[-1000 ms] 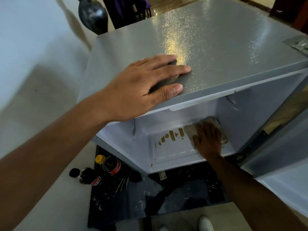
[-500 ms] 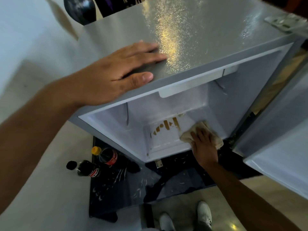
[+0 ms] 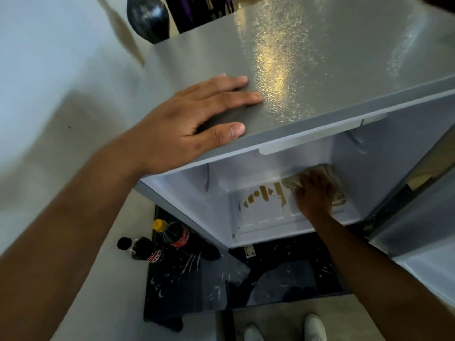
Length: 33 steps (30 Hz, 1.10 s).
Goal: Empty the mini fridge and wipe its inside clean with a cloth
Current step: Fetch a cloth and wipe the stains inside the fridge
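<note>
Left hand [image 3: 182, 124]: I see fingers flat, spread on fridge [image 3: 320, 70] top.
Right hand [image 3: 314, 195]: presses cloth [image 3: 332, 183] at floor's 2 o'clock; finger curl unclear.

The mini fridge [image 3: 320, 70] has a grey top with a fine pebbled texture, semi-glossy, catching a yellowish sheen of light. Its inside walls are smooth, pale plastic with a soft matt look; the floor panel carries brownish, dried-looking stains [image 3: 266, 195]. The cloth [image 3: 330, 183] is beige, soft and crumpled (its weave is too blurred to tell). Beneath the fridge lies a dark mat [image 3: 197, 291], dull in finish and marked with whitish scuffs. Two bottles [image 3: 162, 244] beside it look like glossy clear plastic holding dark liquid, one with a yellow cap, one with a black cap. The surrounding floor [image 3: 73, 143] is pale, smooth and faintly reflective.
</note>
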Each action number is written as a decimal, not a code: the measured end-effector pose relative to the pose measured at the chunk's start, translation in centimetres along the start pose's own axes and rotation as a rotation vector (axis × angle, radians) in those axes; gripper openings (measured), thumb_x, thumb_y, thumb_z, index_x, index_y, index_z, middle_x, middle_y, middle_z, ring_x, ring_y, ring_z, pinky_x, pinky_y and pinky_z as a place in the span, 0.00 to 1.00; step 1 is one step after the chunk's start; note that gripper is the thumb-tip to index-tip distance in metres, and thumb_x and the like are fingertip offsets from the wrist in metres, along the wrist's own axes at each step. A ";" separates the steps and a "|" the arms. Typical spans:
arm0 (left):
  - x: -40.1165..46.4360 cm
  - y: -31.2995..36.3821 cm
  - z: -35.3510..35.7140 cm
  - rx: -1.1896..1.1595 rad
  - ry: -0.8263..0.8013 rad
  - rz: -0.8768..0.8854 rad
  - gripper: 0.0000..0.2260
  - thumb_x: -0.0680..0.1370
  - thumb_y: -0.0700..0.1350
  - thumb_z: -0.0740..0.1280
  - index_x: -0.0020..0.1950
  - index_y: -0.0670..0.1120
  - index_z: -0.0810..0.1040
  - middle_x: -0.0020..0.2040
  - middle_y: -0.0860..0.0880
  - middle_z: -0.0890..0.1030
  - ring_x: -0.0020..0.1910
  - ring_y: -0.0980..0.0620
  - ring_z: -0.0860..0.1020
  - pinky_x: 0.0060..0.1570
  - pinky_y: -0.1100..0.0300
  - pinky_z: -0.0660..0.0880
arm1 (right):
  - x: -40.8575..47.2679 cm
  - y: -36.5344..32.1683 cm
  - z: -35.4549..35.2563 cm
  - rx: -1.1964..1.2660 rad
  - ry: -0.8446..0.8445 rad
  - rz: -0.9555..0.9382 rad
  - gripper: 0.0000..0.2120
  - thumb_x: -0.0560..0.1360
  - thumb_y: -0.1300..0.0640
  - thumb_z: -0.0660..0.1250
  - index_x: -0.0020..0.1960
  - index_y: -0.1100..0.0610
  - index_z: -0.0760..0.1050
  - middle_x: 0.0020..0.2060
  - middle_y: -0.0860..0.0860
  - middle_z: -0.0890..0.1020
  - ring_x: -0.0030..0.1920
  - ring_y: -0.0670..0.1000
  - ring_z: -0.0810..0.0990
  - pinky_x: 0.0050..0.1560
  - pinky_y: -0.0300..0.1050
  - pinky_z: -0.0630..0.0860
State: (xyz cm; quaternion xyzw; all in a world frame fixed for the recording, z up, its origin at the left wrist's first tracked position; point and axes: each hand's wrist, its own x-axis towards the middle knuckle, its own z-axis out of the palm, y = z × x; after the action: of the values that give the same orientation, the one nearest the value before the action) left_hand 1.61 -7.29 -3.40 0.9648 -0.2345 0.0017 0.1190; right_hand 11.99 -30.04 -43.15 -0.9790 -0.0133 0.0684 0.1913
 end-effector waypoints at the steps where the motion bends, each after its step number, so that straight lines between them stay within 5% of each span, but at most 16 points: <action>1: 0.0 0.1 0.0 0.006 0.005 0.000 0.24 0.83 0.60 0.56 0.79 0.58 0.65 0.82 0.57 0.61 0.82 0.56 0.56 0.79 0.46 0.58 | 0.3 -0.8 -0.1 0.011 0.017 0.027 0.23 0.80 0.53 0.62 0.74 0.56 0.68 0.76 0.61 0.64 0.75 0.63 0.61 0.74 0.60 0.55; 9: -0.1 0.2 0.0 0.003 0.016 -0.002 0.23 0.83 0.58 0.58 0.79 0.59 0.66 0.82 0.56 0.62 0.82 0.55 0.56 0.78 0.44 0.59 | -2.3 -3.5 2.3 0.063 -0.035 -0.115 0.21 0.82 0.55 0.60 0.75 0.51 0.67 0.80 0.57 0.59 0.79 0.62 0.54 0.76 0.58 0.55; 14: -0.1 0.3 -0.1 0.005 0.019 0.004 0.23 0.83 0.59 0.58 0.79 0.59 0.66 0.82 0.56 0.62 0.82 0.54 0.57 0.78 0.44 0.59 | -5.6 0.7 3.8 0.140 0.134 -0.226 0.22 0.70 0.71 0.72 0.63 0.65 0.79 0.64 0.66 0.78 0.66 0.69 0.75 0.67 0.68 0.69; 18: -0.1 0.1 0.0 0.008 0.015 0.010 0.24 0.83 0.60 0.56 0.79 0.59 0.65 0.82 0.56 0.61 0.82 0.54 0.56 0.79 0.45 0.58 | -7.9 3.6 4.8 0.172 0.259 -0.261 0.20 0.73 0.67 0.63 0.63 0.62 0.79 0.64 0.63 0.79 0.66 0.68 0.76 0.69 0.68 0.68; 22: -0.1 0.0 0.1 0.039 0.004 0.024 0.25 0.82 0.62 0.54 0.79 0.60 0.64 0.82 0.56 0.60 0.83 0.54 0.54 0.80 0.47 0.56 | -7.4 1.1 4.2 0.315 0.294 -0.167 0.21 0.69 0.75 0.70 0.60 0.62 0.81 0.59 0.65 0.82 0.60 0.69 0.80 0.65 0.67 0.73; 26: -0.1 -0.1 0.0 0.026 0.007 0.023 0.24 0.82 0.61 0.54 0.79 0.61 0.64 0.82 0.57 0.61 0.82 0.55 0.54 0.79 0.47 0.56 | -4.0 -2.4 2.3 0.457 0.197 -0.021 0.18 0.74 0.68 0.68 0.63 0.58 0.81 0.57 0.63 0.82 0.56 0.65 0.79 0.57 0.55 0.75; 33: -0.1 -0.1 -0.2 -0.004 0.012 0.002 0.24 0.82 0.61 0.56 0.78 0.60 0.65 0.82 0.57 0.61 0.82 0.56 0.55 0.79 0.45 0.57 | -0.2 -3.5 1.7 0.271 0.057 -0.163 0.18 0.77 0.63 0.66 0.65 0.55 0.79 0.66 0.61 0.76 0.67 0.65 0.72 0.68 0.58 0.68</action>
State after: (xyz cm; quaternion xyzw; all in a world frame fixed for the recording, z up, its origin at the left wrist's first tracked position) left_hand 1.53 -7.10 -3.27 0.9643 -0.2348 0.0072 0.1222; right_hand 11.51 -26.21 -43.39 -0.9415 -0.0781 0.0260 0.3268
